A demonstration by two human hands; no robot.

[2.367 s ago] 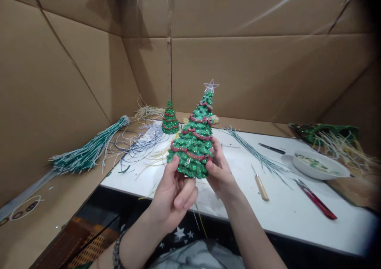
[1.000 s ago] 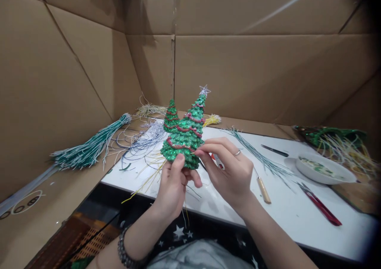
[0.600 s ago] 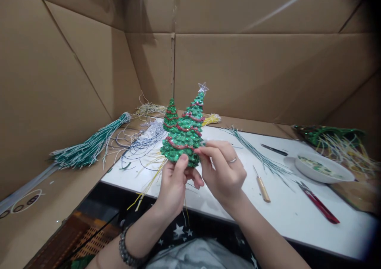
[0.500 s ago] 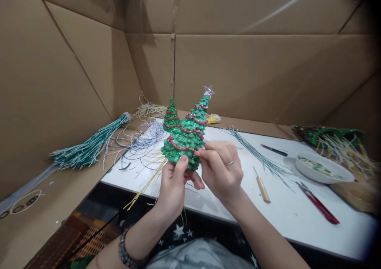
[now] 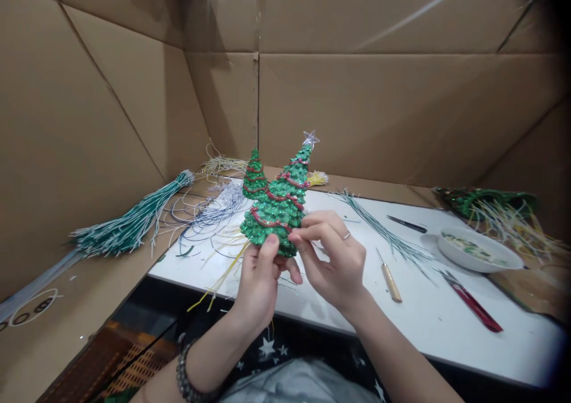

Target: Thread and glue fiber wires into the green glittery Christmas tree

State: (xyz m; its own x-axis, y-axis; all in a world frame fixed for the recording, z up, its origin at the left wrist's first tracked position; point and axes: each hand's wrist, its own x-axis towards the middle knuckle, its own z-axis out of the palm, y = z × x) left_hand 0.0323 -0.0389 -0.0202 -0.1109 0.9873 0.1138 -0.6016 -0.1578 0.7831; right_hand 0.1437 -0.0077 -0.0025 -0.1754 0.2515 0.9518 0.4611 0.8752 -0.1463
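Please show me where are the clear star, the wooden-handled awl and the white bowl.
clear star (image 5: pixel 310 138), head view, centre of the star.
wooden-handled awl (image 5: pixel 392 282), head view, wooden handle.
white bowl (image 5: pixel 452 254), head view, near rim.

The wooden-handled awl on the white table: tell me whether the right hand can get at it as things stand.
Probably yes. The awl lies bare on the white table just beside the right hand, nothing between them. But that hand's fingers pinch at the glitter tree, so it must let go first.
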